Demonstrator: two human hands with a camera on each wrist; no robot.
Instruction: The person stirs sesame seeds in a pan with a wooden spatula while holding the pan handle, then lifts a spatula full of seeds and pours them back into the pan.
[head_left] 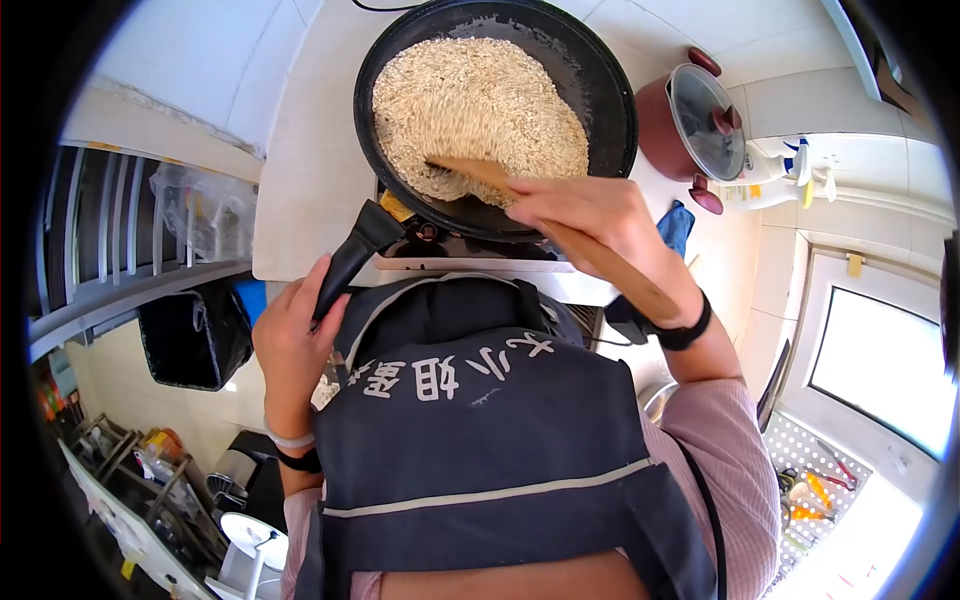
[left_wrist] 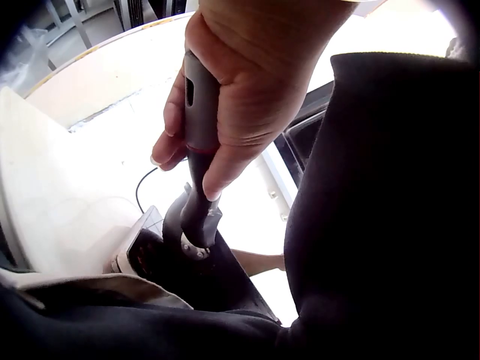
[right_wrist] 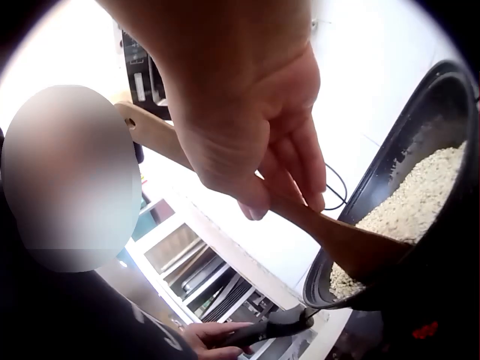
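Note:
A black pan (head_left: 600,70) holds a heap of pale grains (head_left: 480,95). My right hand (head_left: 600,225) grips a wooden spatula (head_left: 625,275), its blade in the lower part of the heap. In the right wrist view that hand (right_wrist: 247,127) has its fingers round the handle, and the spatula blade (right_wrist: 364,251) is sunk among the grains (right_wrist: 412,199). My left hand (head_left: 295,330) grips the pan's black handle (head_left: 350,265); in the left wrist view the hand (left_wrist: 247,97) wraps the grey part of the handle (left_wrist: 201,112).
Under the pan is a stove (head_left: 470,265) on a pale counter (head_left: 300,190). A dark red pot with a glass lid (head_left: 705,120) stands right of the pan, with a blue cloth (head_left: 677,228) and spray bottles beyond. A black bin (head_left: 190,340) is at the left.

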